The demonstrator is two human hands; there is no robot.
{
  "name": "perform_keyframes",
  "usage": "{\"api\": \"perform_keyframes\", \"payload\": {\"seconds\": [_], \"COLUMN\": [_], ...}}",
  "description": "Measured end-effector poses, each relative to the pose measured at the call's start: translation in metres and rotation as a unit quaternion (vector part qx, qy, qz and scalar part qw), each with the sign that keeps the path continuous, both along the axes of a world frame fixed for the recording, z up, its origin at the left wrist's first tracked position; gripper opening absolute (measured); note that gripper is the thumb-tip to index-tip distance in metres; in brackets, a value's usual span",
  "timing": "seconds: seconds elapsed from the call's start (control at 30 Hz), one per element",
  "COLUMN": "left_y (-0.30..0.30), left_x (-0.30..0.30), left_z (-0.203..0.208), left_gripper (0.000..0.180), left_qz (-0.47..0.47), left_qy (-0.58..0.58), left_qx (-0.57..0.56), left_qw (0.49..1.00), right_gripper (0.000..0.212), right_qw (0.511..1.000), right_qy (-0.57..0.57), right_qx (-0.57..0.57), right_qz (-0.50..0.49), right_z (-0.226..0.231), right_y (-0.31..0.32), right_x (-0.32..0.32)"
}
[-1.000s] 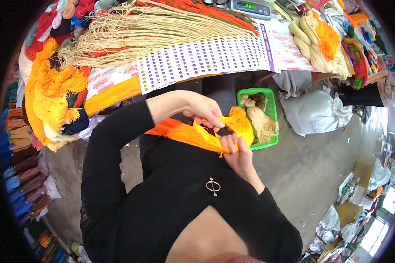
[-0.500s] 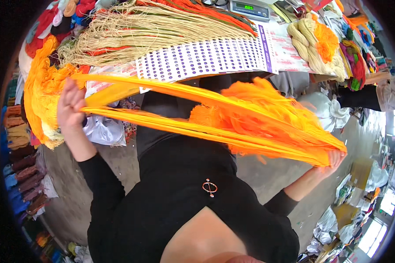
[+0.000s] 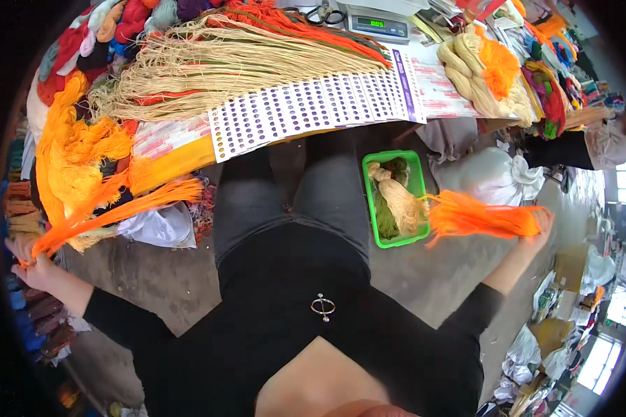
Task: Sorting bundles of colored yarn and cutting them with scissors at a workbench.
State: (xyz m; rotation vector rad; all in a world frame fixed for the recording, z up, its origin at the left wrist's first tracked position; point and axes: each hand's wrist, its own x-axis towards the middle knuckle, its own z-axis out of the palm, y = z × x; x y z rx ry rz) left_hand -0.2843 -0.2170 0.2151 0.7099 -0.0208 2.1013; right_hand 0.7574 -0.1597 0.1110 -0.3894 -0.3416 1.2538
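Note:
My left hand [image 3: 38, 264], out at the far left, is closed round one end of a bright orange yarn bundle [image 3: 118, 208]. The loose strands of that bundle fan out toward the table. Far to the right, my right hand [image 3: 539, 226] grips a second orange yarn bundle [image 3: 480, 217], whose frayed end points left toward a green basket [image 3: 375, 215]. The two bundles are apart, with my body between them. Beside the left bundle, a yellow-orange yarn hank [image 3: 66, 149] hangs over the table's left end.
Long beige yarn strands [image 3: 209, 66] and a dotted colour card [image 3: 313, 104] lie on the table, with a digital scale [image 3: 375, 26] behind. Beige and green yarn [image 3: 396, 201] lies in the basket. White bags [image 3: 161, 228] stand below the table, and another person's dark sleeve [image 3: 556, 151] shows at right.
The yellow-orange skein stretched between both hands is no longer there; each hand now holds a separate orange bundle. My left hand moved down and outward. The basket has come into sight.

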Motion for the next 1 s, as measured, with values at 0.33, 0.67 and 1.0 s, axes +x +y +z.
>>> {"api": "perform_keyframes", "payload": {"seconds": [0.33, 0.67, 1.0], "left_y": [0.083, 0.102, 0.127], "left_x": [0.364, 0.534, 0.500], "left_z": [-0.090, -0.161, -0.118], "left_gripper": [0.026, 0.045, 0.025], "left_qz": [-0.145, -0.266, -0.064], "left_qy": [0.477, 0.572, 0.768], "left_qx": [-0.046, -0.114, 0.036], "left_qw": [0.865, 0.767, 0.636], "right_gripper": [0.037, 0.062, 0.047], "right_qw": [0.974, 0.626, 0.789], "right_qy": [-0.075, -0.772, -0.599], "right_qx": [0.141, 0.111, -0.039], "right_qz": [0.159, 0.008, 0.133], "right_z": [-0.025, -0.009, -0.004], "right_y": [0.015, 0.036, -0.009], "right_x": [-0.263, -0.366, -0.320]}}
